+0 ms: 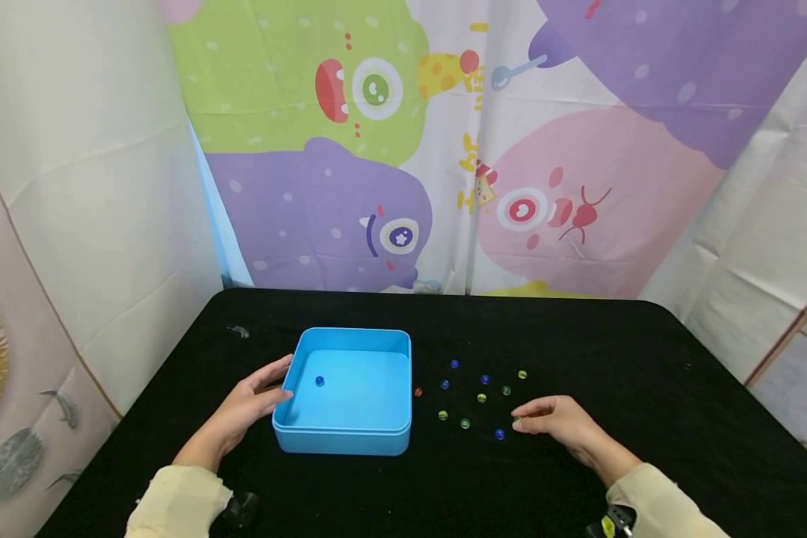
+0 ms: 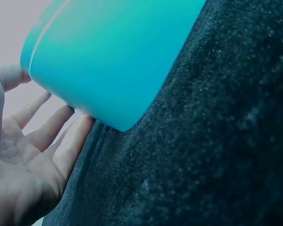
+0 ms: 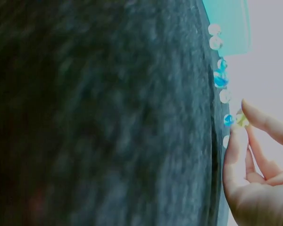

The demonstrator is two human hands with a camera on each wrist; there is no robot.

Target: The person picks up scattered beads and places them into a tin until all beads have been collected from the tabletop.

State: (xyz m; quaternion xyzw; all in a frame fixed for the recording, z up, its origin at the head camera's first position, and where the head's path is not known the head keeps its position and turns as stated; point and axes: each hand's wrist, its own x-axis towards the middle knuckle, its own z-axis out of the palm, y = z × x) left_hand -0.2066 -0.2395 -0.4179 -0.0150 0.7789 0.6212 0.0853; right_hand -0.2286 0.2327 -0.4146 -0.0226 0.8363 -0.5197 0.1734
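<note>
My left hand (image 1: pixel 245 409) rests against the left side of a light blue rectangular box (image 1: pixel 341 442), its fairly straight fingers (image 2: pixel 73 141) touching the outer wall. One blue marble (image 1: pixel 319 381) lies inside the box, toward its left. To the right of the box, my right hand (image 1: pixel 565 426) pinches a yellowish glass marble (image 3: pixel 241 118) between thumb and fingertip. Just left of that hand is a blue marble (image 1: pixel 500 434). Several more lie scattered between box and hand, among them a green marble (image 1: pixel 465 424), a yellow marble (image 1: pixel 481 398) and an orange-red marble (image 1: pixel 418 391).
Everything stands on a black cloth-covered table (image 1: pixel 578 336). A curtain (image 1: pixel 350 217) with cartoon figures hangs behind the far edge, and pale cloth (image 1: pixel 101 149) encloses the sides. A small greyish scrap (image 1: pixel 239 331) lies at the far left of the table.
</note>
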